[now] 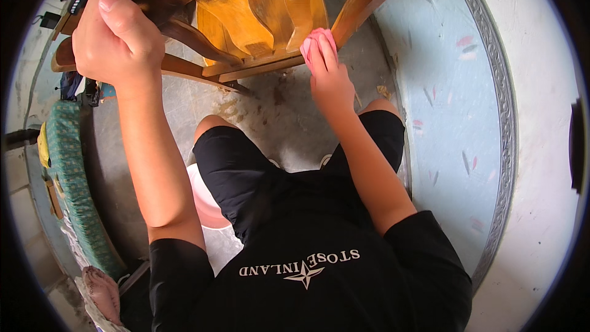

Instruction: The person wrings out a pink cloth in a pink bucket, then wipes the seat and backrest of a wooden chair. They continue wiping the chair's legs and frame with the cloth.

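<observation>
A varnished wooden chair (239,18) with curved back slats stands tilted or turned before me, at the top of the view. My left hand (120,37) is closed around the end of its top rail, thumb uppermost. Pressed by the fingers of my right hand (333,84), a crumpled pink cloth (318,46) touches the lower part of the chair's right-hand post (359,9). Part of the cloth is hidden under those fingers.
Beside my left leg a pink plastic basin (209,203) sits on the stained grey floor (276,97). A light-blue patterned wall panel (451,115) rises close on the right. Along the left runs a table or bench with a green patterned cover (69,157).
</observation>
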`<state>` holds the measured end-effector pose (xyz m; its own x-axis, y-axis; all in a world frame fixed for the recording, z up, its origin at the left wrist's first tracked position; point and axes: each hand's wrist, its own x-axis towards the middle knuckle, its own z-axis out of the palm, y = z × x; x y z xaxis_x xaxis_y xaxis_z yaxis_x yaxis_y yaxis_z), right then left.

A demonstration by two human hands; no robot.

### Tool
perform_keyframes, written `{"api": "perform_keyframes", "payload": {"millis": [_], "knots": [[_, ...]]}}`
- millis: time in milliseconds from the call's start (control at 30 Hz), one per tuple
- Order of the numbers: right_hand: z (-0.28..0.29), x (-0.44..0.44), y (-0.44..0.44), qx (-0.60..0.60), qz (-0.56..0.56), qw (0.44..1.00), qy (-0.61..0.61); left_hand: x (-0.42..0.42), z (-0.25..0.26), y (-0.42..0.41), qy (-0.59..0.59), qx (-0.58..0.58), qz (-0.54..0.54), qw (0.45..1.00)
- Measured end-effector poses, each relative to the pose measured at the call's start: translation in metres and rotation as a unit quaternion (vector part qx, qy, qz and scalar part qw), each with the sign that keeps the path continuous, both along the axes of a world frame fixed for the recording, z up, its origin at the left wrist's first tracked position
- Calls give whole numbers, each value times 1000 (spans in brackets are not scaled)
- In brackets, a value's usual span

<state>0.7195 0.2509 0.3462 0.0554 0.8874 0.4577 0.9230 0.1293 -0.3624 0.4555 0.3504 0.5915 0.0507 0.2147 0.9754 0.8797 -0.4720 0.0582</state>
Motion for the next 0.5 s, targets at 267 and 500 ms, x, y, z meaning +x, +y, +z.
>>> {"api": "perform_keyframes", "payload": {"millis": [267, 500], "knots": [[3, -5, 20, -39, -17, 999, 22, 2, -1, -4, -16, -46, 24, 999], [4, -2, 26, -52, -15, 998, 38, 4, 0, -3, -15, -34, 30, 999]]}}
